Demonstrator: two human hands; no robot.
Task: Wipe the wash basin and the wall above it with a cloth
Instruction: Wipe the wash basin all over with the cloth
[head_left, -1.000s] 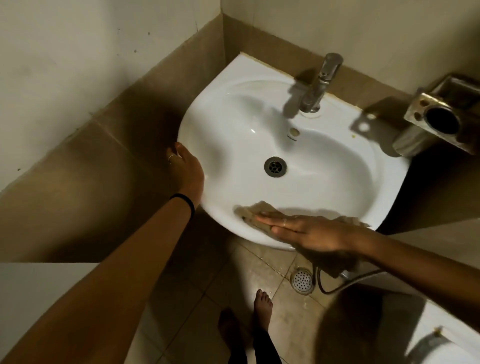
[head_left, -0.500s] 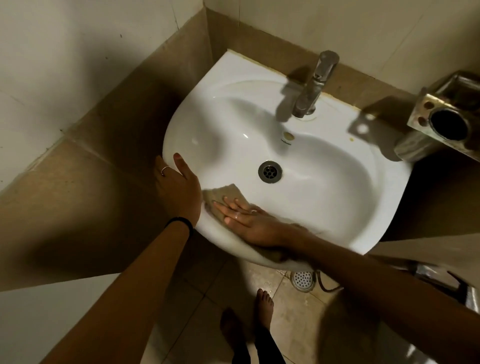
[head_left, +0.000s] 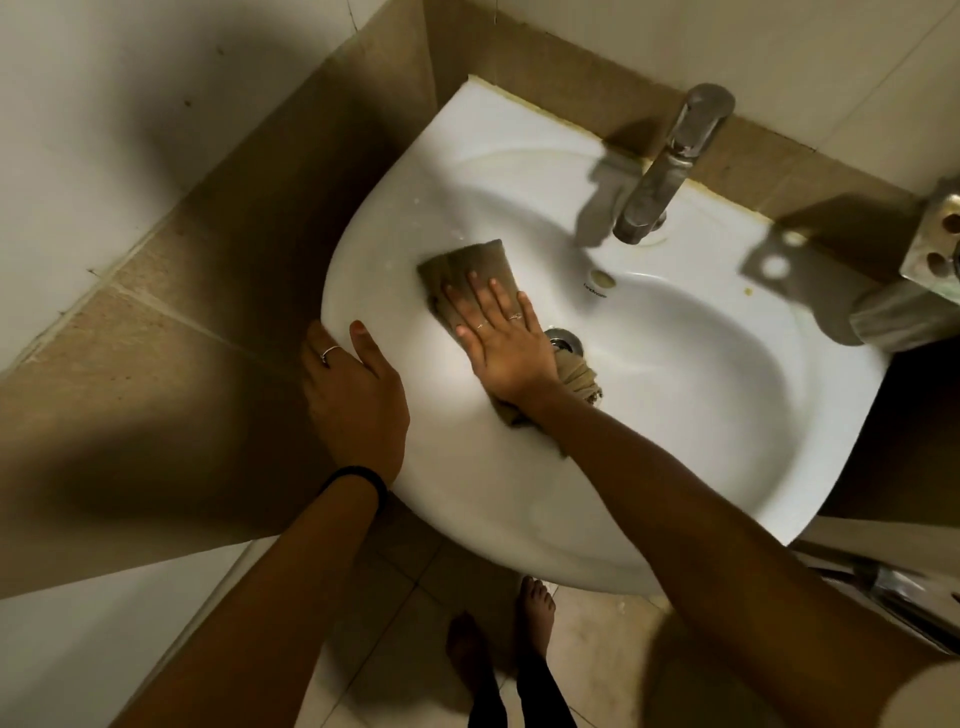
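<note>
A white wash basin (head_left: 701, 364) is fixed in a tiled corner. A brown cloth (head_left: 470, 267) lies on the bowl's left inner slope, its bunched end trailing past the drain (head_left: 566, 340). My right hand (head_left: 501, 343) presses flat on the cloth with straight fingers, pointing toward the basin's back left. My left hand (head_left: 353, 395) rests on the basin's left rim, thumb on top and fingers over the outer edge. The wall above the basin (head_left: 810, 57) is pale tile with a brown band at its base.
A metal tap (head_left: 670, 166) stands at the back of the basin. A steel holder (head_left: 930, 254) juts from the wall at right. Brown tiles (head_left: 182, 338) line the left wall. My bare feet (head_left: 530, 613) stand on the tiled floor below.
My right hand has swept the cloth from the basin's front rim leftward and then up into the bowl's left side beside the drain. My left hand stays on the left rim.
</note>
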